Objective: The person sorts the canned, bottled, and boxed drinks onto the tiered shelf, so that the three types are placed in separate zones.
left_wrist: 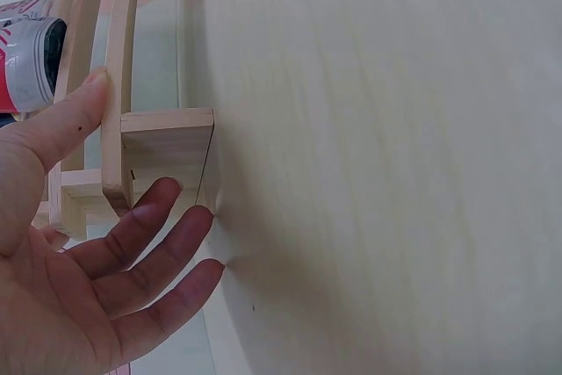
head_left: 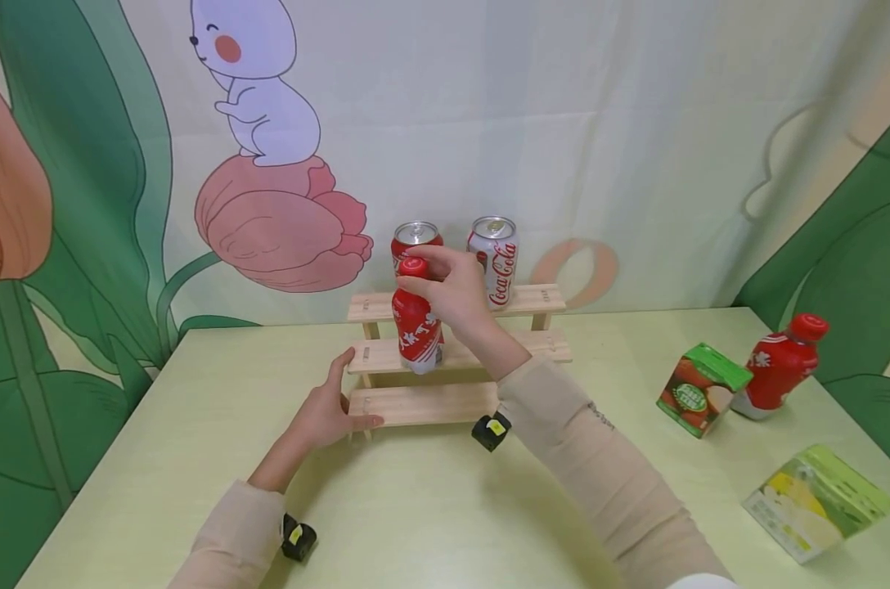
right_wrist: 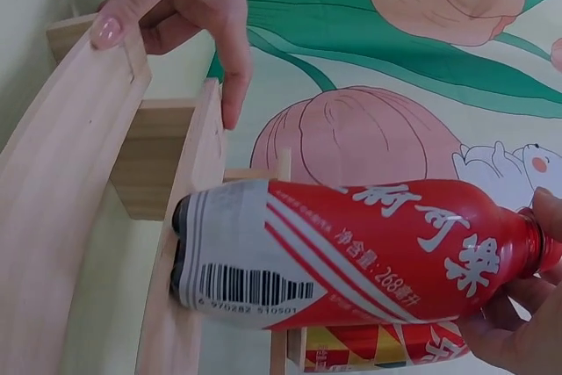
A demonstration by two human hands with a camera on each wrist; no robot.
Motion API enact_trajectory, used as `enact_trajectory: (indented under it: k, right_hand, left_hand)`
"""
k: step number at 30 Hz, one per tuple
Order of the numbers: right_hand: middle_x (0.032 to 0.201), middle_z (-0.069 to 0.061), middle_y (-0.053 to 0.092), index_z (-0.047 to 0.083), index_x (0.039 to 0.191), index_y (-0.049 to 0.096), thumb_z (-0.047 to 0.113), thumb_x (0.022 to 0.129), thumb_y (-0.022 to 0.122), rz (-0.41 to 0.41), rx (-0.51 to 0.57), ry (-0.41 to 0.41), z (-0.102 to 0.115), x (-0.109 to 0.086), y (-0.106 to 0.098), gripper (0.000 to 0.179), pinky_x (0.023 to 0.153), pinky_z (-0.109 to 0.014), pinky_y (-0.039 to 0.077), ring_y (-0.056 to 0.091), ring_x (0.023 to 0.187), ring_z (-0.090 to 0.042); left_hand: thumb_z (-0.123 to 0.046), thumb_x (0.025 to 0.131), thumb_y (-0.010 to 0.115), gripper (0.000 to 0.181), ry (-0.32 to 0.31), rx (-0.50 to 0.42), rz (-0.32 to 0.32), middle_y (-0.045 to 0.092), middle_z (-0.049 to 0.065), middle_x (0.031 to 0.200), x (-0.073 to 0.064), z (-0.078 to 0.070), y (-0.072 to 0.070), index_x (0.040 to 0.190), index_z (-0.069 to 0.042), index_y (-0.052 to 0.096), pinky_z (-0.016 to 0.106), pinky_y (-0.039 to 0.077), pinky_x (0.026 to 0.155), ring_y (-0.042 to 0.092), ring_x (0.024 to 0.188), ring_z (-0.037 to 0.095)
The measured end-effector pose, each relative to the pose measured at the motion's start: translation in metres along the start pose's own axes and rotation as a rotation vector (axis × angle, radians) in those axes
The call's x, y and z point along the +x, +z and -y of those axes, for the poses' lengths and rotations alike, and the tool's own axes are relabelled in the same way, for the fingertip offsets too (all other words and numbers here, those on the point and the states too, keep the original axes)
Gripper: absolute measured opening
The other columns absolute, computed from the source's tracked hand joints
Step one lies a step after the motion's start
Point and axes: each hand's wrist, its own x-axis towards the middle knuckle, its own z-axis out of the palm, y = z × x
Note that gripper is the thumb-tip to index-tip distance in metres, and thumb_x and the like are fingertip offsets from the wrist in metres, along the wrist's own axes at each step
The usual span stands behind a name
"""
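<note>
My right hand [head_left: 457, 292] pinches a red cola bottle [head_left: 413, 315] by its cap and neck. The bottle is upright at the middle step of a three-tier wooden rack [head_left: 430, 405]; its base touches that step in the right wrist view. My left hand [head_left: 323, 415] holds the rack's left end, thumb on the lowest step and index finger reaching the middle one. Its other fingers curl loosely, as the left wrist view shows. On the top step stand a red can [head_left: 416, 235], partly hidden by the bottle and right hand, and a white Coca-Cola can [head_left: 501, 266].
At the table's right lie a green-topped juice carton [head_left: 698, 391], a second red bottle [head_left: 779, 368] behind it and a yellow-green carton [head_left: 816, 501] nearer the front. A printed curtain [head_left: 430, 123] hangs close behind the rack.
</note>
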Motion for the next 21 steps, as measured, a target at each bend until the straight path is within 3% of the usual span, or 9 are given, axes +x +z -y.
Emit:
enact_trajectory:
  k: [9,15,21]
  right_hand:
    - [0.116,-0.005,0.060,0.011,0.123,0.055,0.013,0.081,0.070,0.018,-0.087,-0.068,-0.011,-0.004,-0.002,0.045,0.085,-0.032,0.045,0.055,0.102,-0.017]
    - [0.121,-0.007,0.057,0.006,0.127,0.051,0.015,0.077,0.073,0.016,-0.158,-0.048,-0.025,-0.010,-0.002,0.055,0.085,-0.033,0.045,0.054,0.103,-0.021]
    - [0.119,-0.008,0.057,0.004,0.125,0.052,0.017,0.076,0.075,-0.026,-0.203,-0.081,-0.028,-0.012,0.000,0.055,0.083,-0.032,0.046,0.054,0.102,-0.021]
  left_hand:
    - [-0.029,0.069,0.080,0.107,-0.003,0.006,0.000,0.055,0.008,0.069,0.002,0.000,0.002,0.145,-0.015,0.005,0.028,0.042,0.053,0.050,0.059,0.017]
    - [-0.029,0.069,0.080,0.107,-0.001,0.015,-0.003,0.055,0.008,0.069,0.002,0.001,0.002,0.145,-0.015,0.005,0.028,0.042,0.053,0.050,0.059,0.017]
    - [-0.029,0.069,0.080,0.107,0.002,0.012,-0.003,0.056,0.008,0.069,0.001,0.000,0.002,0.145,-0.014,0.005,0.028,0.042,0.053,0.050,0.059,0.017]
